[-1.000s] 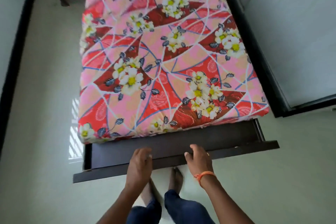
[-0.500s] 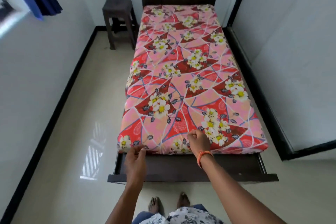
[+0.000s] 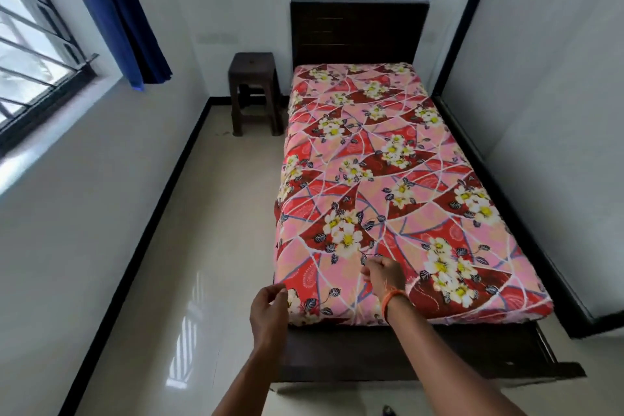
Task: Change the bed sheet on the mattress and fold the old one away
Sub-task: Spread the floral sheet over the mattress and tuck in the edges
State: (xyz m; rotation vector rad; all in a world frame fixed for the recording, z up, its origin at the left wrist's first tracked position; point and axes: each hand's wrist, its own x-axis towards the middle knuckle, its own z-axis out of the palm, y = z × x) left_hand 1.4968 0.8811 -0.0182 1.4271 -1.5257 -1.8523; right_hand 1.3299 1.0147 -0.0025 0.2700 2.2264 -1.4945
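Hovering over floral sheet (image 3: 388, 186): left hand (image 3: 268, 309), right hand (image 3: 383, 275), loosely curled; contact unclear.

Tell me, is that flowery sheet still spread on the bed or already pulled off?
Spread on. The sheet lies flat over the whole mattress from headboard to foot, with no corner lifted.

White walls, glossy cream floor (image 3: 189, 246), dark stool (image 3: 255, 93), barred window (image 3: 33, 44), blue curtain (image 3: 114, 10).

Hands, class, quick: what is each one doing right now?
Left hand: fingers curled at the sheet's near corner; whether it has a grip cannot be told.
Right hand: loosely closed over the sheet; grip cannot be told.
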